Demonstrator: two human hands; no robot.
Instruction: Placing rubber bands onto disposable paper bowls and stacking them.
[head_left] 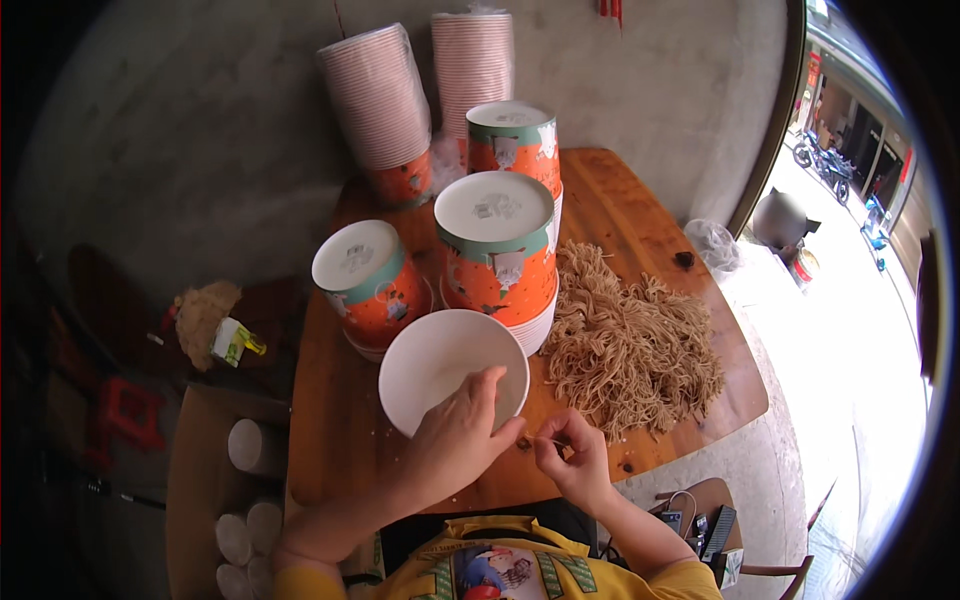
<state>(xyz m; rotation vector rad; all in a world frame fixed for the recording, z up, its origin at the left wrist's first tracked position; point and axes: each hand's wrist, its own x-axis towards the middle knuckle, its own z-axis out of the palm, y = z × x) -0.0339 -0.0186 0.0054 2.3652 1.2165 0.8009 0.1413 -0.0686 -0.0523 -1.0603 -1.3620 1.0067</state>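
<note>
Daylight glares from the right, leaving the left side dim.

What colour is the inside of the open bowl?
Plain white; the bowl shows best in the head view.

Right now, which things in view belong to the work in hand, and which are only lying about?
Likely in the work:
- white bowl by the left hand
- brown noodles near the right hand
- orange tubs

Apparently lying about:
- red stool
- clear plastic bag
- green-white pack
</note>
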